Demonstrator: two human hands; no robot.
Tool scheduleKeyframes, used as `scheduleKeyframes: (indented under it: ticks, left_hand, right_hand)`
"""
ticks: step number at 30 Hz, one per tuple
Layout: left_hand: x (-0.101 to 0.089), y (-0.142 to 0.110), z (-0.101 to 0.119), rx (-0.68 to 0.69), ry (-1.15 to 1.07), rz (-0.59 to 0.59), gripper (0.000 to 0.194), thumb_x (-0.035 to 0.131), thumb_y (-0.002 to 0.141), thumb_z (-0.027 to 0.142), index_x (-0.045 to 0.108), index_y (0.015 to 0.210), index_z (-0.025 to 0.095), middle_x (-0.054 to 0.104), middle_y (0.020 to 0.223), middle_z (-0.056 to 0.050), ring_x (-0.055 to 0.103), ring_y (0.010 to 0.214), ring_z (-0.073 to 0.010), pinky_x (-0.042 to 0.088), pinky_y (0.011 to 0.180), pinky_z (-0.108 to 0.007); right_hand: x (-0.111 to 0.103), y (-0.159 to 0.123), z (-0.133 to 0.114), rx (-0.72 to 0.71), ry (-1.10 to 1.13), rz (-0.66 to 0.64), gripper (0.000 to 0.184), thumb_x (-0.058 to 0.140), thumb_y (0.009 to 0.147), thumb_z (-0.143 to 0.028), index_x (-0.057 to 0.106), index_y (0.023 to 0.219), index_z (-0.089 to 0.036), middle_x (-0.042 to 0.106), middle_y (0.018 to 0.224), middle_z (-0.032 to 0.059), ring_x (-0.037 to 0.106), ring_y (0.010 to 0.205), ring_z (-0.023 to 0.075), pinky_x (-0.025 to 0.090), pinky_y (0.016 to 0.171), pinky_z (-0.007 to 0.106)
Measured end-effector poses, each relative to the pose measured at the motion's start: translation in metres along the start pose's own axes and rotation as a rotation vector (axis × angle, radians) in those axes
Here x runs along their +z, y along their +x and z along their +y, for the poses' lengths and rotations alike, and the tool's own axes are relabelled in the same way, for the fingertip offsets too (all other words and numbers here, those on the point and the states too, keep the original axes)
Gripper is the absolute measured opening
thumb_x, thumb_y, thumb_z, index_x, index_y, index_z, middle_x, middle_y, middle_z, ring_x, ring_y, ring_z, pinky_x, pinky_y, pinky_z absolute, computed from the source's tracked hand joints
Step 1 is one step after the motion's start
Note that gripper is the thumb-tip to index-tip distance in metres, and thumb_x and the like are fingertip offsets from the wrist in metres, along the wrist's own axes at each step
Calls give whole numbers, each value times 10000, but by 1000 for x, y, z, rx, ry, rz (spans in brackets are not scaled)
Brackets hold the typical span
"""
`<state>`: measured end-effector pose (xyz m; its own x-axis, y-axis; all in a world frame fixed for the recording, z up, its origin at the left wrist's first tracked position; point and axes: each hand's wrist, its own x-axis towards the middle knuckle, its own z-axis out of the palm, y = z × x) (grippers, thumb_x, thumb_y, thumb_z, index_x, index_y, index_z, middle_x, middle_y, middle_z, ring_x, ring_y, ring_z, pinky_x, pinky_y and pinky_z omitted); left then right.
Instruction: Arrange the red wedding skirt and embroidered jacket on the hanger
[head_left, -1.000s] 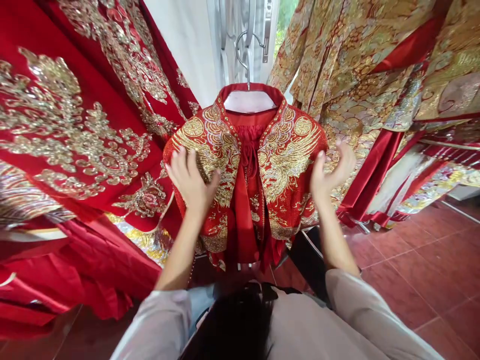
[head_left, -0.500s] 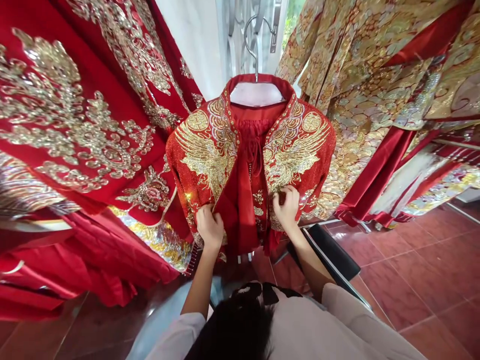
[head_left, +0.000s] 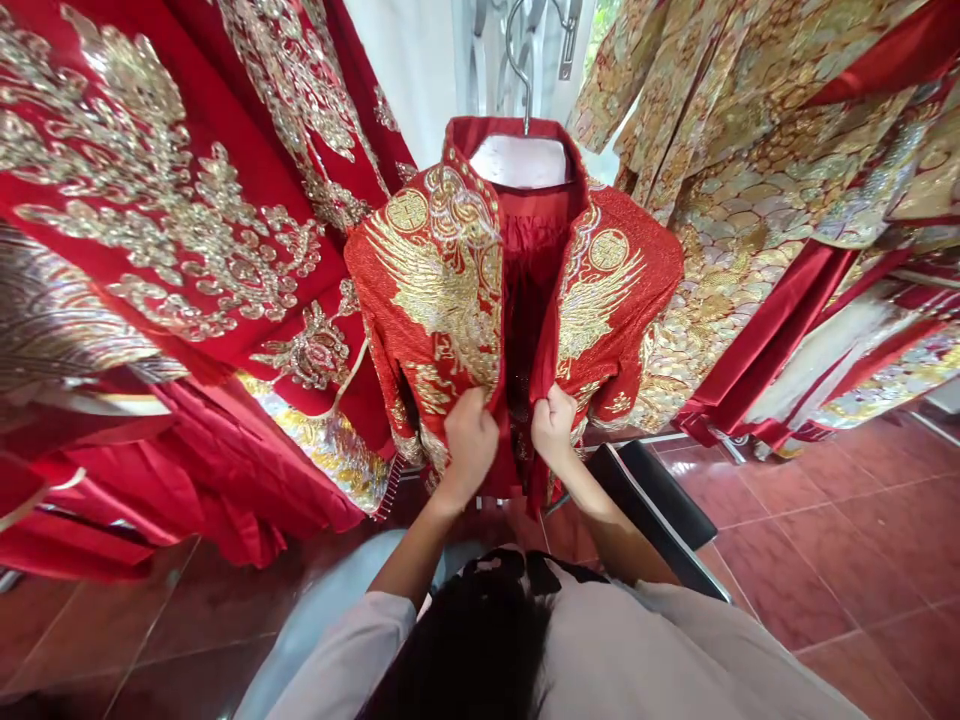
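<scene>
A red jacket [head_left: 442,290] with gold embroidered birds hangs in front of me on a metal hanger [head_left: 525,70]. My left hand [head_left: 469,440] is closed on the lower edge of the jacket's left front panel. My right hand [head_left: 553,425] is closed on the lower edge of the right front panel. The two hands are close together near the jacket's middle opening, and the two front edges lie almost side by side. A red inner lining [head_left: 529,250] shows in the gap above my hands.
Red garments with gold embroidery [head_left: 150,230] hang on my left. Gold patterned robes with red trim [head_left: 750,180] hang on my right. A dark flat stand [head_left: 660,500] sits low on the red tiled floor [head_left: 847,560]. A white wall and window grille are behind the hanger.
My hands came down from the jacket's shoulders to its lower front edges, gripped them, and drew the two panels toward each other. The view has moved closer to the jacket.
</scene>
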<state>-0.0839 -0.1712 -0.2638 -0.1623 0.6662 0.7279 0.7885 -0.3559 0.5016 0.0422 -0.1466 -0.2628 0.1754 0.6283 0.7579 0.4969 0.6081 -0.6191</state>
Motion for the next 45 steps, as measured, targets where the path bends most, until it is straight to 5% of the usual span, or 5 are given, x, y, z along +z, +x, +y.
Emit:
scheduleKeyframes:
  ticks: [17,24,31,40,45]
  left_hand:
    - [12,31,-2,-81,58,-612,245,497,893,247,586,1103,155,656,972,-96,653,830,-202,509,694,-280]
    - [-84,183,-17,445,48,116,350,393,953,371,597,1059,107,621,1101,-74,524,1087,-200,358,1023,-436]
    - [-83,269,-43,-142,-278,-787,456,254,978,311,525,952,-55,622,848,-42,612,873,-128,464,826,-427]
    - [-39,209,-29,2,67,72,304,605,842,396,561,988,134,615,1072,-140,528,1144,-283,399,1001,-408]
    - [-61,225,-48,40,-163,-294,354,571,817,448,614,948,122,638,896,-93,606,958,-233,471,895,-377]
  right_hand:
    - [-19,72,-38,78,-384,-315,243,388,883,-308,585,829,-176,603,728,49,535,642,164,384,630,281]
    - [-120,194,20,-291,-409,106,442,520,862,-521,572,1179,-216,531,1289,123,432,1239,281,349,1004,466]
    - [-118,238,78,-176,-133,-134,463,442,897,-541,635,796,-132,579,721,33,574,761,161,468,798,361]
    - [-132,268,65,-49,-177,-304,517,501,880,-451,429,474,-140,382,494,-49,493,573,50,448,687,253]
    - [-140,277,37,-14,-117,-555,281,617,790,-345,647,669,-94,619,689,-16,589,706,54,456,737,245]
